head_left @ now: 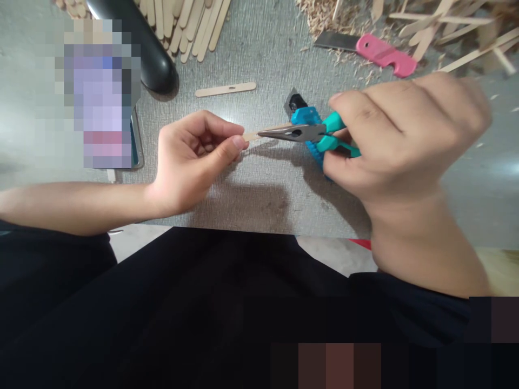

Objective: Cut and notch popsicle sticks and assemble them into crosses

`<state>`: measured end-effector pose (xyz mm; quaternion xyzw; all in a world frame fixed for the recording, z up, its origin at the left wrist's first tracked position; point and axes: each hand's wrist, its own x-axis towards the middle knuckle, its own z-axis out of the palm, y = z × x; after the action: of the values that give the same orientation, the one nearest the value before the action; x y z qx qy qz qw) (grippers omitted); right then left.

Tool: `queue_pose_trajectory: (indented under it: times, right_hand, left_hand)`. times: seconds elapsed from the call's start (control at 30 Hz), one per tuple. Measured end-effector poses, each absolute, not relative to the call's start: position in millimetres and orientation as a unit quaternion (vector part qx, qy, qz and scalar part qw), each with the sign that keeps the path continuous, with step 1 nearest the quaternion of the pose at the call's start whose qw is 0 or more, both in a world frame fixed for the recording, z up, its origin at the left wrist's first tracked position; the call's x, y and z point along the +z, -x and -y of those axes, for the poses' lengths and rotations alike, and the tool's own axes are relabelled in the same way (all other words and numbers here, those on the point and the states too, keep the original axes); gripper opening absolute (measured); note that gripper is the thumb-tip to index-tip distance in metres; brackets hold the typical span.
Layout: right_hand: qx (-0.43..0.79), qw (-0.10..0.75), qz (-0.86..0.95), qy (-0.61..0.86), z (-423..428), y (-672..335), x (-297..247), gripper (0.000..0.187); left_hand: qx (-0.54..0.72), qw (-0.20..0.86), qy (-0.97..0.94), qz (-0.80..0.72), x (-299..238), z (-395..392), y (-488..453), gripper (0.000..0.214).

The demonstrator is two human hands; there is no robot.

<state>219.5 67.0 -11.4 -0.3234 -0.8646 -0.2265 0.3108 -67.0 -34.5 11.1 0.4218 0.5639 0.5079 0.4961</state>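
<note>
On the grey table (259,65), just above its surface, I have the left hand (190,162) pinching one end of a thin wooden stick (254,135) between thumb and fingers. The right hand (397,140) is closed around the teal handles of the pliers (295,133). The jaws look clamped on the stick's other end. A blue plastic block (307,115) lies right under the pliers. A loose stick (225,89) lies nearby. Farther back are a pink-handled knife (385,54), wood shavings (324,21) and a stick pile (190,21).
</note>
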Motion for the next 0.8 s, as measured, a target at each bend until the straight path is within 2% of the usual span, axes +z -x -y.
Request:
queue_pose_trajectory:
  times: [0.2, 0.37, 0.5, 0.7, 0.8]
  right_hand:
    - [-0.122, 0.314, 0.881, 0.332, -64.3, -222.9, -6.6, 0.037]
    - [-0.035, 0.306, 0.887, 0.344, -63.3, -223.4, -0.3, 0.03]
    - [-0.054, 0.326, 0.881, 0.339, -68.7, -225.7, -3.5, 0.028]
    - [-0.067, 0.255, 0.904, 0.337, -70.3, -226.2, -5.4, 0.039]
    - [-0.081, 0.268, 0.899, 0.335, -69.0, -225.0, -5.3, 0.046]
  left_hand:
    - [0.52, 0.499, -0.4, -0.567, 13.6, 34.2, 64.3, 0.022]
    - [0.517, 0.547, -0.371, -0.544, 10.8, 35.4, 64.4, 0.015]
    - [0.526, 0.539, -0.373, -0.541, 9.7, 34.8, 64.9, 0.016]
    - [0.504, 0.526, -0.383, -0.568, 12.9, 32.9, 65.5, 0.018]
    - [0.495, 0.532, -0.38, -0.572, 12.8, 32.9, 65.3, 0.018]
